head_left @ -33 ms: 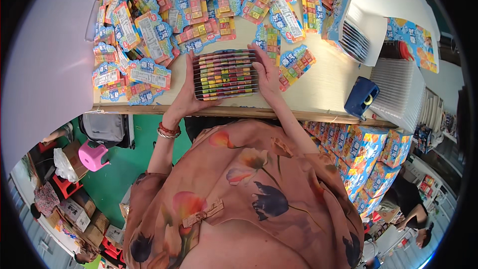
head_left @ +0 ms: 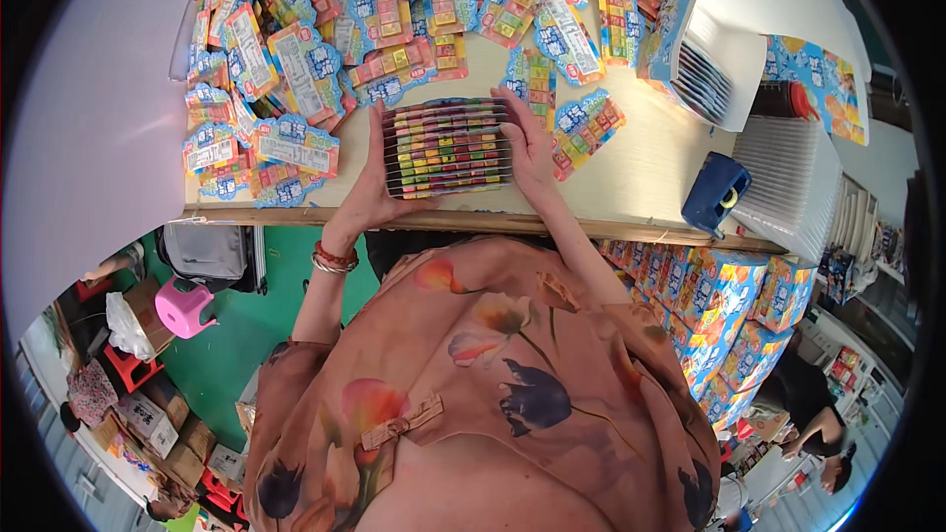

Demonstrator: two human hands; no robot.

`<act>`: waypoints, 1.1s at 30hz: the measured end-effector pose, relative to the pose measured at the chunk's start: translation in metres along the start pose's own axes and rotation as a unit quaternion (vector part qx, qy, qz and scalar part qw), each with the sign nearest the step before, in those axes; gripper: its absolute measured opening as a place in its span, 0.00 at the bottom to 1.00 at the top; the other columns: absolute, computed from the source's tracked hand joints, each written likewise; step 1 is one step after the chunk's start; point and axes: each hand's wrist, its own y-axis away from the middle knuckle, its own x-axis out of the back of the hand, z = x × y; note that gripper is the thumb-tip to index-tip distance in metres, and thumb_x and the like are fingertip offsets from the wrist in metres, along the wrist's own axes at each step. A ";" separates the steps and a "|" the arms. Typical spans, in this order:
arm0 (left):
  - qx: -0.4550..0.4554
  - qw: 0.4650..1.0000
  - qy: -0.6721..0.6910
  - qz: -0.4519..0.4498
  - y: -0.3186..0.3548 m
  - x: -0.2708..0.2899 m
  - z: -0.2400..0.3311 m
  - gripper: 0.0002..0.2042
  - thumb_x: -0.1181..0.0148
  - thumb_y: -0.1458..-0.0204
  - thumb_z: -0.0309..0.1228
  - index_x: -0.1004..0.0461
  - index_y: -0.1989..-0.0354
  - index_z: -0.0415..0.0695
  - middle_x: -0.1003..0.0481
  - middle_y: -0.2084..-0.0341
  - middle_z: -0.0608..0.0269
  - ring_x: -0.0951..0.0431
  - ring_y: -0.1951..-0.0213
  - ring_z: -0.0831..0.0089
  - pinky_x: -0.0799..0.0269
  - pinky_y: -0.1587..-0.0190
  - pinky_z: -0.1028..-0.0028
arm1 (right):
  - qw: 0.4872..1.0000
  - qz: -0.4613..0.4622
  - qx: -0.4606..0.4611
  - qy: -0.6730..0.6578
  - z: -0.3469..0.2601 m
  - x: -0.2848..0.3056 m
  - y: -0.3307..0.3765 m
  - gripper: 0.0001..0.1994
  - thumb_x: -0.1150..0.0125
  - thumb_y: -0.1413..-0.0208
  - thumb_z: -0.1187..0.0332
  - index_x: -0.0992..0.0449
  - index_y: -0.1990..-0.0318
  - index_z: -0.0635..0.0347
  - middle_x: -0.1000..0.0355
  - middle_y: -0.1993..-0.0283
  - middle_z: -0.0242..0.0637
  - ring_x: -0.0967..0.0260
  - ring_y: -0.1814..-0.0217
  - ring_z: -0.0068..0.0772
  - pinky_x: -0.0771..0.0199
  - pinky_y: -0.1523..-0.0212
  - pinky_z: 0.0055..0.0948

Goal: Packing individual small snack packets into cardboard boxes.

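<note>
A stack of flat, colourful blister packs [head_left: 446, 147] stands on edge on the pale wooden table [head_left: 631, 167], near its front edge. My left hand [head_left: 370, 185] presses against the stack's left end and my right hand [head_left: 524, 143] against its right end, so the stack is squeezed between both palms. Red bangles sit on my left wrist. Loose blue-edged card packs [head_left: 296, 69] lie scattered just beyond and left of the stack.
Many more card packs cover the table's far side. An open white box [head_left: 734, 39] with packs inside stands at the right, next to stacked clear trays [head_left: 788, 182] and a blue tape dispenser [head_left: 714, 192]. Colourful cartons [head_left: 729, 310] sit below the table; a pink stool [head_left: 182, 307] on the green floor.
</note>
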 end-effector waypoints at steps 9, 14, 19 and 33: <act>0.007 1.000 0.029 0.007 0.001 -0.003 -0.003 0.64 0.22 0.67 0.27 0.73 0.30 0.44 0.46 0.36 0.50 0.41 0.36 0.61 0.42 0.36 0.64 | 0.999 -0.029 -0.014 -0.012 -0.004 0.004 -0.001 0.23 0.52 0.35 0.68 0.41 0.34 0.61 0.35 0.37 0.44 0.37 0.36 0.36 0.41 0.36 0.32; 0.011 1.000 0.025 0.011 0.000 -0.004 -0.003 0.61 0.23 0.66 0.27 0.70 0.30 0.44 0.44 0.37 0.51 0.39 0.37 0.61 0.41 0.36 0.64 | 0.979 -0.094 -0.081 -0.163 -0.013 0.013 -0.007 0.26 0.49 0.37 0.70 0.44 0.33 0.62 0.41 0.33 0.42 0.43 0.32 0.35 0.43 0.35 0.31; -0.045 0.993 -0.093 0.059 0.001 -0.004 -0.004 0.61 0.21 0.68 0.34 0.66 0.30 0.43 0.61 0.31 0.41 0.60 0.29 0.52 0.51 0.32 0.59 | 0.984 0.047 -0.047 -0.166 -0.011 0.004 -0.004 0.20 0.42 0.42 0.76 0.36 0.42 0.63 0.45 0.34 0.37 0.38 0.38 0.33 0.36 0.37 0.30; -0.001 0.999 -0.010 0.040 0.000 -0.005 0.003 0.60 0.22 0.66 0.29 0.67 0.30 0.43 0.42 0.39 0.50 0.38 0.38 0.60 0.39 0.37 0.64 | 0.971 -0.034 -0.078 -0.224 -0.002 0.020 0.003 0.18 0.47 0.37 0.67 0.36 0.43 0.65 0.34 0.42 0.39 0.37 0.39 0.31 0.40 0.35 0.32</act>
